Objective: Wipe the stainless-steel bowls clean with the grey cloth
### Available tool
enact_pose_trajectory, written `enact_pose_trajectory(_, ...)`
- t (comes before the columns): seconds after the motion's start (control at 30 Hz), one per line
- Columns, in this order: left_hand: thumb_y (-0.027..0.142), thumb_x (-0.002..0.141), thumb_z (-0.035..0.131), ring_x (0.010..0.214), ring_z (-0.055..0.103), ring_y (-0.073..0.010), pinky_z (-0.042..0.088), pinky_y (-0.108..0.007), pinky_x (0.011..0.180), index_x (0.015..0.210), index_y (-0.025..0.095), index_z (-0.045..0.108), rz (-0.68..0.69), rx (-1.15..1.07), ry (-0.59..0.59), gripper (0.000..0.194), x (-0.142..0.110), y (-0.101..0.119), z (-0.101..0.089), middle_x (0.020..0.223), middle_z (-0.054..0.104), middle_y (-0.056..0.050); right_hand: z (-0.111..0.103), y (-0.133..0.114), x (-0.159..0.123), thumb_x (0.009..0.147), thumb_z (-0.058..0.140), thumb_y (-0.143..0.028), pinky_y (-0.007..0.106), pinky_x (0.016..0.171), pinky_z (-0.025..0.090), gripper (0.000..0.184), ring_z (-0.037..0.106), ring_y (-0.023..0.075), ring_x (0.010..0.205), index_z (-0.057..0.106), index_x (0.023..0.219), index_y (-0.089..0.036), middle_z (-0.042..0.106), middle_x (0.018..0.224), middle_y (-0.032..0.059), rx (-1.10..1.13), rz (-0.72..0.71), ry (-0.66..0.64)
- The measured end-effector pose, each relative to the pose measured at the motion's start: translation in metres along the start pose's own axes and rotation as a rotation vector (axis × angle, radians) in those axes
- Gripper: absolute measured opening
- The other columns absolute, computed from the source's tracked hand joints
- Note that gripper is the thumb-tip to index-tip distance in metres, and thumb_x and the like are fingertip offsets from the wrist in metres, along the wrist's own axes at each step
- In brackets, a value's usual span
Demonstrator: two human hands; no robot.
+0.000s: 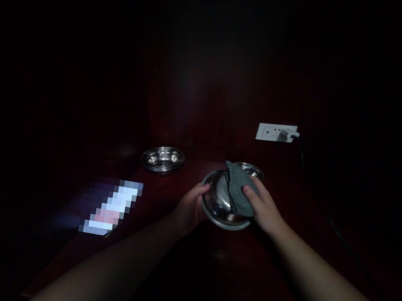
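A shiny metal bowl point(218, 197) is held tilted above the dark red table, its rounded underside appearing to face me. My left hand point(191, 208) grips its left rim, thumb on top and fingers tucked beneath. On the right side, my right hand point(261, 204) presses a grey-green cloth point(239, 187) against the metal, fingers closed on it. The cloth covers the bowl's upper right part. Behind it, another metal bowl point(254, 169) is partly hidden by the cloth and hand.
Several stacked metal bowls point(163, 159) stand at the back left. A lit, pixelated screen point(112, 210) lies at the left. A white wall socket point(276, 132) with a plug is at the back right, and a dark cable point(341, 235) runs down the right. The surroundings are very dark.
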State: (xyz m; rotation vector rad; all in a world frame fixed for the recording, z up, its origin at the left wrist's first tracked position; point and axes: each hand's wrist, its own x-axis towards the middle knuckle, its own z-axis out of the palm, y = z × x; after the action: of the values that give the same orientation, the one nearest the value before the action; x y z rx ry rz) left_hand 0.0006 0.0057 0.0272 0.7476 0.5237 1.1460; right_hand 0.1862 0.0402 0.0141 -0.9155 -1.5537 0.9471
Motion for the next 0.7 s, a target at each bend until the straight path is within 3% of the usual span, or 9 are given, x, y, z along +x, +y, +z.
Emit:
enact_pose_trajectory(0.4, 0.031, 0.081, 0.053, 0.102, 0.064, -0.027, 0.05, -0.036, 0.085, 0.122, 0.013, 0.055, 0.032, 0.033, -0.047, 0.045, 0.0007, -0.0001, -0.0007, 0.111, 0.068, -0.013, -0.0015, -0.0014, -0.001, 0.083, 0.055, -0.052, 0.03, 0.069, 0.048, 0.04, 0.06, 0.0204, 0.082, 0.055, 0.109, -0.022, 0.062, 0.094, 0.0041, -0.055, -0.045, 0.008)
enact_pose_trajectory(0.7, 0.026, 0.079, 0.055, 0.105, 0.062, -0.0272, 0.044, -0.038, 0.095, 0.112, 0.01, 0.061, 0.064, 0.032, 0.022, 0.037, 0.003, 0.0017, 0.0015, 0.106, 0.069, -0.013, 0.002, -0.0047, -0.001, 0.083, 0.056, -0.05, 0.033, 0.074, 0.048, 0.039, 0.061, 0.0218, 0.085, 0.055, 0.109, -0.02, 0.064, 0.096, 0.0054, -0.051, -0.062, -0.016)
